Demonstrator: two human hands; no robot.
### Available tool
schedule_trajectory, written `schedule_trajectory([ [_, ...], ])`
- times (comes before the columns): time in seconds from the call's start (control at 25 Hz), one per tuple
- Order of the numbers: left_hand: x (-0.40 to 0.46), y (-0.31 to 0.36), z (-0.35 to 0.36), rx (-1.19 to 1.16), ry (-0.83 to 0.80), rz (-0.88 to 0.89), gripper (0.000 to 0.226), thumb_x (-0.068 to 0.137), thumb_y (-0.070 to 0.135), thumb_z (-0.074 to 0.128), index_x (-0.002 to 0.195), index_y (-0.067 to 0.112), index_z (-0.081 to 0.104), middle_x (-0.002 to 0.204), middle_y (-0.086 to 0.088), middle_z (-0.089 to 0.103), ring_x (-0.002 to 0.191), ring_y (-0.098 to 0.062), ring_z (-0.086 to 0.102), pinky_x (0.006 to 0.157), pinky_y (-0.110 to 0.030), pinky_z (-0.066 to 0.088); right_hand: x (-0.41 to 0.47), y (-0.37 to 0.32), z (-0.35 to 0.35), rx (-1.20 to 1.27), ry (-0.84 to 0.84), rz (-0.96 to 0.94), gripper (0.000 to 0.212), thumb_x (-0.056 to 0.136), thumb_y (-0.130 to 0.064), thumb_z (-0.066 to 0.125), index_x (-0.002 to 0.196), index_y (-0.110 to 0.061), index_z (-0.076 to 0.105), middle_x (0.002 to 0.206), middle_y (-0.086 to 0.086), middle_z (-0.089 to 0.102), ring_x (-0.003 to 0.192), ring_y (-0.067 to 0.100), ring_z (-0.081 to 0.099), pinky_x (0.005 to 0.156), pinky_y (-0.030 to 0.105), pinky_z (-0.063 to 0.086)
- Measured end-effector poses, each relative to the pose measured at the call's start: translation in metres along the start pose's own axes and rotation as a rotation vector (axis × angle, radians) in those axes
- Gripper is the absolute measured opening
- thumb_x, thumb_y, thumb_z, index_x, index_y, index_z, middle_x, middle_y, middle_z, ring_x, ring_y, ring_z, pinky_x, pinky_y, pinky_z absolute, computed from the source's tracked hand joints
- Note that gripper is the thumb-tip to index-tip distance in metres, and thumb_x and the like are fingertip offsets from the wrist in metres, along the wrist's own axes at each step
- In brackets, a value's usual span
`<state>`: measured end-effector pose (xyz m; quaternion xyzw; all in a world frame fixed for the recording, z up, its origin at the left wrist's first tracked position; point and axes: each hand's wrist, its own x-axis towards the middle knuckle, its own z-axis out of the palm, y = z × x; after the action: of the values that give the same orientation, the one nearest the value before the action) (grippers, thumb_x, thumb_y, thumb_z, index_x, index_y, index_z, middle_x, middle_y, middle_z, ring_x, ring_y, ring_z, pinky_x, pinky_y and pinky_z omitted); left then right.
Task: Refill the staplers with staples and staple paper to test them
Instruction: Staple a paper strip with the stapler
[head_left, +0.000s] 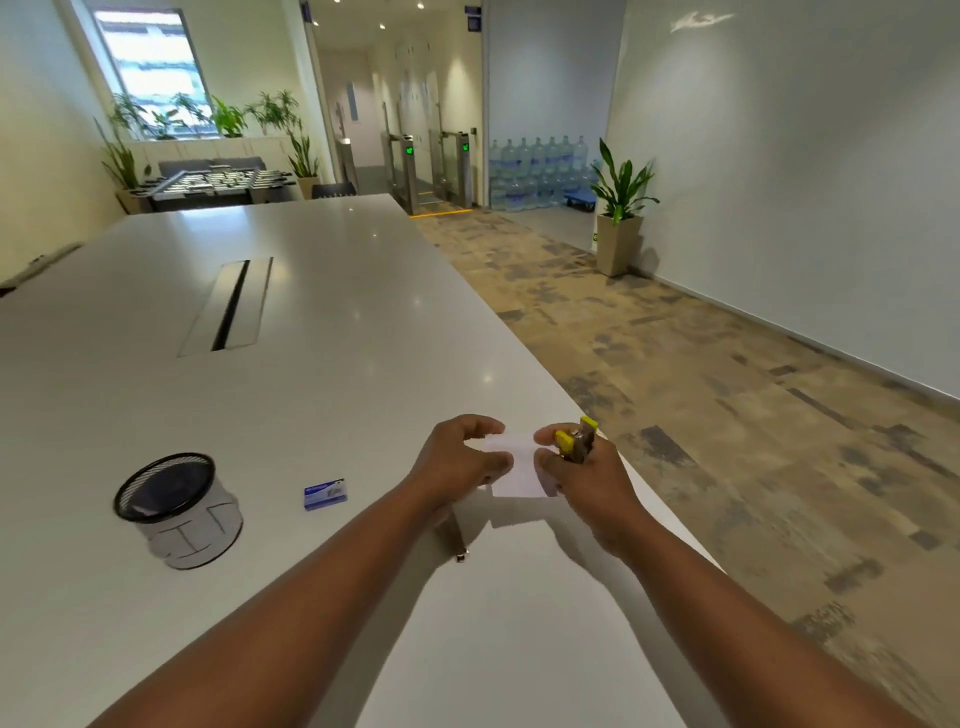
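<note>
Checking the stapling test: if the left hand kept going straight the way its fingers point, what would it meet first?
Probably the right hand gripping the yellow stapler; the left hand already holds the paper between them. Depth is uncertain.

Bright, even indoor light, from ceiling spots (383, 25) at 12 o'clock and a blown-out window (150, 62) at 11 o'clock. Small glints of glare across the glossy bench (322, 322). Soft shadows under both forearms, falling toward 6 o'clock. Wide-angle bending of walls at the edges. Motion smear on the carpet (857, 649) at 4 o'clock; overall slightly soft.
</note>
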<state>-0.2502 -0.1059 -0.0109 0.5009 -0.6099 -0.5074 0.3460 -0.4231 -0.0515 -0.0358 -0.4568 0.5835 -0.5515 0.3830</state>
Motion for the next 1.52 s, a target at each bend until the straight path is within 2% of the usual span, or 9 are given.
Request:
schedule_trajectory([
  [0.16,-0.03,0.001,-0.054,-0.208,0.008,-0.009,0.034,0.09,-0.002,0.049,0.104,0.011,0.077,0.122,0.008,0.065,0.103,-0.024,0.067,0.084,-0.031,0.055,-0.008,-0.028,0.039,0.295,-0.088,0.271,0.016,0.092,-0.006,0.065,0.093,-0.018,0.074,0.082,0.001,0.071,0.076,0.015,0.063,0.064,0.028,0.043],
  [0.28,-0.055,-0.011,-0.091,0.106,0.052,0.215,0.038,0.085,0.0,0.063,0.101,0.031,0.077,0.135,0.019,0.057,0.118,-0.004,0.057,0.088,-0.017,0.046,-0.014,-0.043,0.069,0.478,-0.14,0.479,0.012,0.091,-0.002,0.065,0.092,-0.007,0.075,0.076,0.007,0.072,0.066,0.017,0.06,0.052,0.026,0.046],
  [0.4,-0.07,-0.017,-0.119,0.141,0.176,0.33,0.012,0.087,0.02,0.075,0.091,0.03,0.078,0.114,0.021,0.07,0.106,0.009,0.06,0.08,-0.006,0.044,-0.025,-0.054,0.1,0.414,-0.24,0.543,0.006,0.09,-0.014,0.072,0.092,-0.008,0.074,0.081,0.01,0.07,0.062,0.017,0.06,0.053,0.026,0.045],
  [0.56,-0.082,-0.022,-0.15,0.134,0.244,0.237,0.015,0.093,0.022,0.07,0.083,0.032,0.076,0.08,0.016,0.074,0.078,-0.004,0.065,0.066,-0.016,0.05,-0.031,-0.061,0.128,0.19,-0.111,0.26,0.02,0.092,-0.037,0.071,0.101,-0.019,0.075,0.091,-0.001,0.071,0.083,0.019,0.061,0.065,0.03,0.045],
  [0.84,-0.097,-0.018,-0.166,0.182,0.224,0.178,0.008,0.088,0.014,0.072,0.09,0.02,0.078,0.081,-0.007,0.077,0.069,-0.017,0.069,0.069,-0.032,0.055,-0.039,-0.074,0.152,-0.372,-0.367,-0.283,0.007,0.092,-0.024,0.07,0.094,-0.02,0.076,0.086,-0.002,0.075,0.083,0.019,0.067,0.073,0.031,0.049],
  [1.04,-0.101,-0.013,-0.168,0.019,0.186,0.07,0.016,0.082,0.001,0.071,0.078,0.015,0.077,0.062,0.002,0.072,0.055,-0.006,0.062,0.052,-0.016,0.048,-0.047,-0.071,0.151,-0.358,-0.284,-0.464,0.024,0.079,-0.015,0.07,0.077,-0.039,0.075,0.076,-0.014,0.074,0.077,0.003,0.067,0.066,0.017,0.049],
  [1.16,-0.1,-0.012,-0.167,-0.062,0.222,0.016,0.008,0.083,0.006,0.072,0.081,0.01,0.078,0.064,-0.002,0.07,0.058,-0.012,0.06,0.055,-0.021,0.051,-0.057,-0.071,0.152,-0.421,-0.28,-0.695,0.018,0.077,-0.036,0.063,0.078,-0.023,0.075,0.076,0.0,0.073,0.075,0.018,0.065,0.065,0.029,0.051],
  [1.28,-0.099,-0.009,-0.167,-0.206,0.258,-0.094,0.008,0.082,0.003,0.072,0.085,0.007,0.078,0.076,-0.011,0.073,0.065,-0.018,0.066,0.058,-0.024,0.056,-0.061,-0.058,0.156,-0.548,-0.178,-0.984,0.017,0.079,-0.013,0.075,0.095,-0.01,0.079,0.097,0.008,0.078,0.084,0.032,0.069,0.073,0.038,0.056],
  [1.52,-0.103,-0.004,-0.17,-0.418,0.183,-0.154,0.011,0.089,0.002,0.067,0.097,0.002,0.075,0.089,-0.018,0.075,0.069,-0.021,0.069,0.058,-0.025,0.058,-0.062,-0.041,0.158,-0.666,-0.166,-0.929,0.018,0.089,-0.022,0.072,0.105,-0.023,0.078,0.125,0.005,0.072,0.112,0.033,0.066,0.086,0.04,0.042],
])
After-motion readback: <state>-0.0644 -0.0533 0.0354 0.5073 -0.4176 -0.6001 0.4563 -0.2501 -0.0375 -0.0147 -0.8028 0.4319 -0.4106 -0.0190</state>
